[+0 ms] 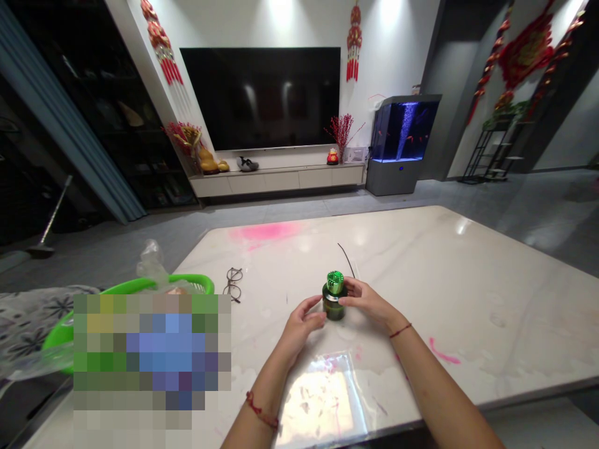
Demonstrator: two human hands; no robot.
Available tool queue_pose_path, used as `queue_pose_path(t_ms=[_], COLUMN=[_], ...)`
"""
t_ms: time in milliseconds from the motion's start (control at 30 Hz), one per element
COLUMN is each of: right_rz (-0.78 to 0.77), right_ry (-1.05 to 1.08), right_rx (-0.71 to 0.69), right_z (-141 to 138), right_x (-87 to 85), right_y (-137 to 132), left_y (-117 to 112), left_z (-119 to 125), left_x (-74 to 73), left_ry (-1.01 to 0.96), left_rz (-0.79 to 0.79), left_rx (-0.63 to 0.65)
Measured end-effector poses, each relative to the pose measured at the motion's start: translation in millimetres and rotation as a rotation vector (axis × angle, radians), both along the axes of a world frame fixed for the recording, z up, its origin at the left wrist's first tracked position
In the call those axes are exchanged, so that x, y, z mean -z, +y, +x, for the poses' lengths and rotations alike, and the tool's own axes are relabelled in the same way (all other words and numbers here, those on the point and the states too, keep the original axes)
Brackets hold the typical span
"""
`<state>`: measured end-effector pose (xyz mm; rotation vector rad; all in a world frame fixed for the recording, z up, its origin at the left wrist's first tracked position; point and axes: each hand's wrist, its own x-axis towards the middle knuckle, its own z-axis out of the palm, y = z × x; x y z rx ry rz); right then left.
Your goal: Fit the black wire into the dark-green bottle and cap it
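Bright green plastic basket (199, 279): placed at far left; its contents are largely masked by a pixelated patch (152, 352) and cannot be identified. 
Spectacles, thin dark frames (233, 285): laid on the pale marble-patterned table (477, 280). 
Left hand (299, 325): forearm extended from the lower edge, where it is cut off; fingers and thumb are curved and spread apart beside the bottle; contact cannot be confirmed. A red cord bracelet is worn. 
Dark green glass bottle (334, 308) with glossy ridged green cap (335, 282): stood upright on the table between both hands; any lettering is too small to be read. 
Right hand (372, 304): reached in from the right, the bottle gripped near its collar, thumb in front, fingers partly hidden behind. 
Thin black strand (347, 257): lower end obscured by the right hand. 
Red diamond-shaped wall hanging (526, 53): gold markings illegible.
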<state>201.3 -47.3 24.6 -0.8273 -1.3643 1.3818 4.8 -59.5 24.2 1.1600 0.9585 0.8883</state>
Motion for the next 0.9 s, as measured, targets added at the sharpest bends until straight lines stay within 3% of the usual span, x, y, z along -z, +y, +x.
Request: queue_pose_path(t_ms=[533, 733, 900], right_rz=[0.019, 0.064, 0.120], right_ry=[-0.001, 0.037, 0.039], right_rx=[0.027, 0.244, 0.392], right_z=[-4, -6, -11], right_x=[-2.8, -2.9, 0.1], right_y=[-2, 0, 4], left_y=[1, 3, 4], left_z=[0, -1, 1], left_x=[2.5, 4.8, 4.6], left_ry=[0.000, 0.006, 0.008], left_rz=[0.070, 0.103, 0.080], left_rx=[0.064, 0.104, 0.061])
